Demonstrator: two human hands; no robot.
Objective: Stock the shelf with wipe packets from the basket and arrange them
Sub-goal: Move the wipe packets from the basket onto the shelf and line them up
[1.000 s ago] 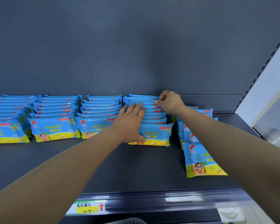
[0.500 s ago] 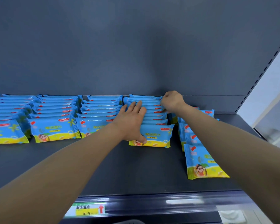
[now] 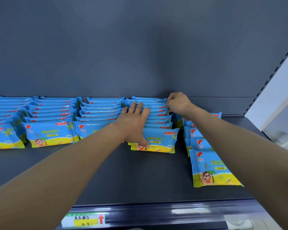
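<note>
Almost nothing has shifted since half a second ago: both of your hands stay on the same row of wipe packets. Your left hand (image 3: 134, 125) lies flat on the fourth row (image 3: 158, 119) from the left. Its fingers are straight and close together over the packets' upper edges, and the thumb is spread wide, touching the face of the front packet (image 3: 163, 141). Your right hand (image 3: 178, 103) sits at the back right corner of that row, its fingers curled against the right ends of the rearmost packets. It cannot be told whether it pinches one or only pushes.

The dark grey shelf (image 3: 98, 176) holds five rows of packets, each row overlapping like tiles back toward the back panel (image 3: 140, 47). The first row (image 3: 3, 136) is cut by the left edge of the view. The second row (image 3: 51, 130) and third row (image 3: 93, 117) stand just beside each other. The fifth row (image 3: 213, 170), to the right of your hands, reaches nearer the shelf's front edge and is partly hidden by your right forearm.

Each packet is a flat, glossy pouch. It is bright blue above a yellow band, with a red mark near the top, a cartoon figure in sunglasses and crimped side seams. A yellow and green price label (image 3: 85, 219) with a red arrow sits on the front rail.
</note>
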